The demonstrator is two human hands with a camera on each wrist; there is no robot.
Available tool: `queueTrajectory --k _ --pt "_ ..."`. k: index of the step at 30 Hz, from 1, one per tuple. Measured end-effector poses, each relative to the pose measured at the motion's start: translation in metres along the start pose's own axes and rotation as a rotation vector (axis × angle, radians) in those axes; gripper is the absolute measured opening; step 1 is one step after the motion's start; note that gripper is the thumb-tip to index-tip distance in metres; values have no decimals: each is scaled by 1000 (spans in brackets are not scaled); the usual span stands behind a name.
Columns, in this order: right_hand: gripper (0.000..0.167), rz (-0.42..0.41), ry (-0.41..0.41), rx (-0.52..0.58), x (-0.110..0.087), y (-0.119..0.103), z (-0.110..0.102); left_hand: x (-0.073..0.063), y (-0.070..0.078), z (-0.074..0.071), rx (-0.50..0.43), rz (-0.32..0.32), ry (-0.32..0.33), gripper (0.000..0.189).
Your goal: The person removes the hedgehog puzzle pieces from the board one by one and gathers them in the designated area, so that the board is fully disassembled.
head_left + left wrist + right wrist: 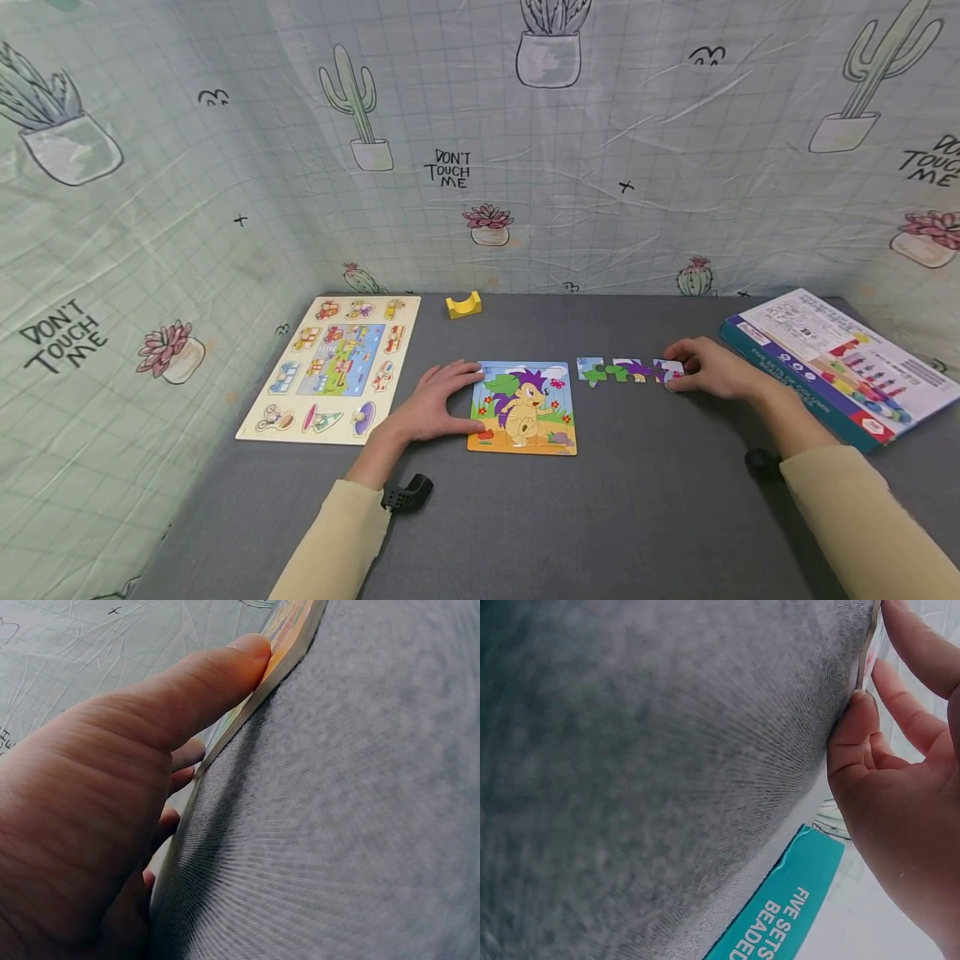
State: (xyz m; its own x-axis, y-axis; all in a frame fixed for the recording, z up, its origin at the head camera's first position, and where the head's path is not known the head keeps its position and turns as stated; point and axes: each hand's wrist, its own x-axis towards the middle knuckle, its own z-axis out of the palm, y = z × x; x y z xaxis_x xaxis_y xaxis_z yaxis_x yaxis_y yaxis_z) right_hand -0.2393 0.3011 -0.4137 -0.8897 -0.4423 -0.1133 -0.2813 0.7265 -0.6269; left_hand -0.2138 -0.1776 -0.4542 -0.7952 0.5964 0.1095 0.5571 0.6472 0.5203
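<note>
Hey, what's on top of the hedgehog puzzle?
The left hand rests on the left edge of the hedgehog puzzle, fingertips near the top corner and thumb near the bottom one. The parts beneath them are covered, so I can't tell what's drawn there.

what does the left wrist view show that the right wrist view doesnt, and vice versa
Only the left wrist view shows the left hand touching the edge of the hedgehog jigsaw puzzle. Only the right wrist view shows the right hand pinching a jigsaw piece, plus the teal-sided box lettered FIVE SETS. Both share the gray tabletop and the printed backdrop.
</note>
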Motion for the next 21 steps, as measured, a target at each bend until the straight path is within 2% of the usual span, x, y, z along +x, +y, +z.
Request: queueTrajectory --k 10,21 --pt "57 -1 5 -15 -3 -3 2 0 0 0 2 -14 -8 83" --pt "55 23 14 -22 -4 -1 2 1 1 0 17 -18 -13 84"
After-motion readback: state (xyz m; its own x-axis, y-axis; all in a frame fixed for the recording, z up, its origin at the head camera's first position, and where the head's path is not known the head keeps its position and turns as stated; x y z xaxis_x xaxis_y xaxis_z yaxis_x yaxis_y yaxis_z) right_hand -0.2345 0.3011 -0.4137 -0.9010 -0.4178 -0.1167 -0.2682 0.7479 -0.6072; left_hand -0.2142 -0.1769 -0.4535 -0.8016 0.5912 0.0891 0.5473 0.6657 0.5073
